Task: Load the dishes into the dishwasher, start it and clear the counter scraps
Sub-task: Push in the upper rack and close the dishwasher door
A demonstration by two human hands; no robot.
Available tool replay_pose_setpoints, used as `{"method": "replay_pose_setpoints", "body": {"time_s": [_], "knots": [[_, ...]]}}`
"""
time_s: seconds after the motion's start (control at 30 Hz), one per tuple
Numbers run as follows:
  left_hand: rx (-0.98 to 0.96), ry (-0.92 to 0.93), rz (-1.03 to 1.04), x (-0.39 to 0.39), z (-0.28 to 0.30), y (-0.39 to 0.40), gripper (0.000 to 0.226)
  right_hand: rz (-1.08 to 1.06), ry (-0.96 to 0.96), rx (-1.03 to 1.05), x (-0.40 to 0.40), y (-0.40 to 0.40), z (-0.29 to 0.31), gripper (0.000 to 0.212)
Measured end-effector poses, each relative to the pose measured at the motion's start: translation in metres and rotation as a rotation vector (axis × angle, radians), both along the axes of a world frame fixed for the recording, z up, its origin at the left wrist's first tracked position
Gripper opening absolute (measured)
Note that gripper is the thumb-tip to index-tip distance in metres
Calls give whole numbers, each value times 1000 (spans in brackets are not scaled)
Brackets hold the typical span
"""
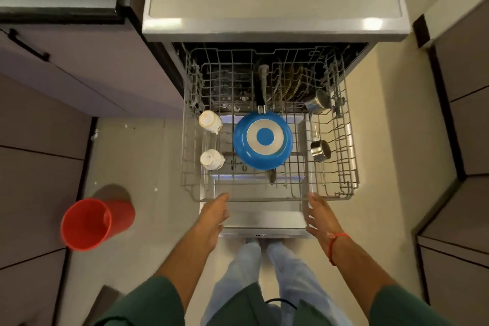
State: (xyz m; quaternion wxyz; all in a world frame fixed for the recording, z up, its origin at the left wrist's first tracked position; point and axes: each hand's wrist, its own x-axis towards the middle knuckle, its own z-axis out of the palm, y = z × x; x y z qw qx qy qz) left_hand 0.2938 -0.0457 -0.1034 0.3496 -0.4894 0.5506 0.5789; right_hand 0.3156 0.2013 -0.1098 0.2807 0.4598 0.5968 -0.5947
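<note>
Two hands, left hand (213,216) and right hand (318,213), spread wide, holding nothing | at front of rack (264,197), pulled out over door | risk: hard shove topples pan (262,140), cups (210,121)

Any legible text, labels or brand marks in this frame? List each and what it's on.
None can be read for certain.
Lower white ceramic cup upside down in the wire upper rack: faint grey maker's mark on its base, too blurred to read.
Front edge of the open steel dishwasher door: small dark marks, too small to read.
Upturned blue frying pan, red plastic bucket: no text visible.
</note>
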Motion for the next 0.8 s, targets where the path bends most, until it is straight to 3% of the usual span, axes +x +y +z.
{"method": "replay_pose_setpoints", "body": {"time_s": [0.2,0.33,0.43,0.53,0.63,0.8], "knots": [[2,-60,185,-7,-30,26,53,-116,50,169,-9,9,-44,71],[25,-104,482,-17,-58,41,27,-534,138,270,-21,22,-55,69],[90,-71,668,-18,-74,49,44,-801,128,175,-16,33,-60,67],[166,-56,809,-17,-89,53,53,-833,62,-3,-14,31,-77,61],[234,-69,904,-16,-101,51,59,-859,41,-72,-27,23,-90,40],[277,-69,951,-17,-104,46,56,-954,21,-98,-40,22,-98,54]]}}
